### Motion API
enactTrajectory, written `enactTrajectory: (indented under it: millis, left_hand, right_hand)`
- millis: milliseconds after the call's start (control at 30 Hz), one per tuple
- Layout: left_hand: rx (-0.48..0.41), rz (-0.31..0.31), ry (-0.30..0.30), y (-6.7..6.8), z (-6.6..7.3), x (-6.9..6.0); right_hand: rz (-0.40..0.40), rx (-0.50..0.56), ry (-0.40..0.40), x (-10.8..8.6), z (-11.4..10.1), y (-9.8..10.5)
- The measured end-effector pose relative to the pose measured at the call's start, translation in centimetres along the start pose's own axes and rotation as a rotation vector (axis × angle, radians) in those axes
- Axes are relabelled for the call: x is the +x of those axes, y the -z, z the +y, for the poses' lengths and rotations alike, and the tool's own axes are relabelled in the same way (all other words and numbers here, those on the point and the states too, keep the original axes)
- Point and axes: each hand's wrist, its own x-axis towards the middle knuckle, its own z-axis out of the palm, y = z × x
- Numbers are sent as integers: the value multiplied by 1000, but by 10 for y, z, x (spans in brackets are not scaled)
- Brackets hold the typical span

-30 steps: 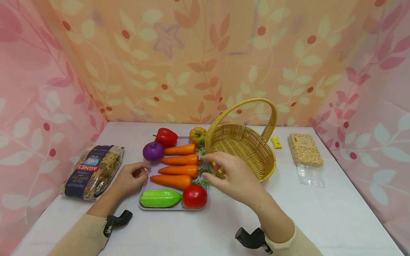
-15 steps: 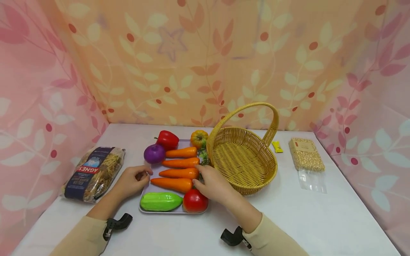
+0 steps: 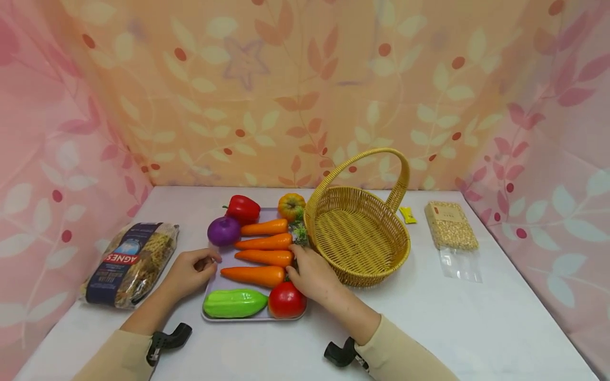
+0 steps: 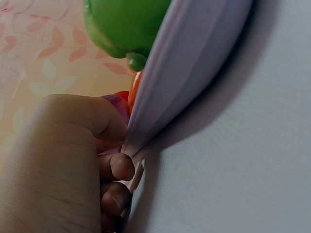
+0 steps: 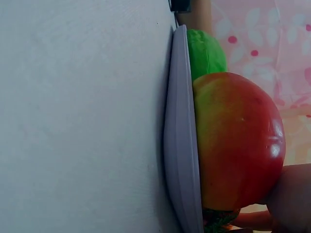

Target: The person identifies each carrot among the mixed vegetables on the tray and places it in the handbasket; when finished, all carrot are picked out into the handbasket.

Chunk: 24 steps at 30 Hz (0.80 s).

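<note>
A pale purple tray (image 3: 220, 288) bears several orange carrots (image 3: 252, 275) in a row. My left hand (image 3: 191, 271) is at its left edge. In the left wrist view, curled fingers (image 4: 122, 166) meet the tray's rim (image 4: 160, 92). My right hand (image 3: 312, 272) is at the tray's right side, thumb and fingers around the leafy end of the third carrot from the back (image 3: 264, 257). A red tomato (image 3: 287, 300) sits just in front of that hand, large in the right wrist view. The fingertips are partly hidden there.
A wicker basket (image 3: 405, 248) with a tall handle stands close right of the tray. The tray also holds a green gourd (image 3: 235, 304), purple onion (image 3: 224, 231), red pepper (image 3: 243, 209) and small pumpkin (image 3: 291, 206). Pasta (image 3: 131, 264) lies left; a grain packet (image 3: 450, 225) and yellow sachet (image 3: 407, 215) lie right.
My right hand has come left and down from beside the basket to the carrots' leafy ends, closing its fingers around one. The left hand has stayed at the tray's edge.
</note>
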Motion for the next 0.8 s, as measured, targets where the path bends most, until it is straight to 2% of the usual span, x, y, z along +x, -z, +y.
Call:
enactTrajectory:
  millis: [200,367,600,800]
  left_hand:
    - [-6,6,2,0,1,0]
    - [-4,4,15,0,0,0]
    - [-8,1,18,-1,-2,-1]
    - [-6,-3,11,-1,-2,-1]
  right_hand:
    - [51,-15,31,-2,-4,4]
    - [116,-24,90,-9,-14,20]
    - [183,161,242,-23,-24,58]
    - [317,294,347,-44,-26,95]
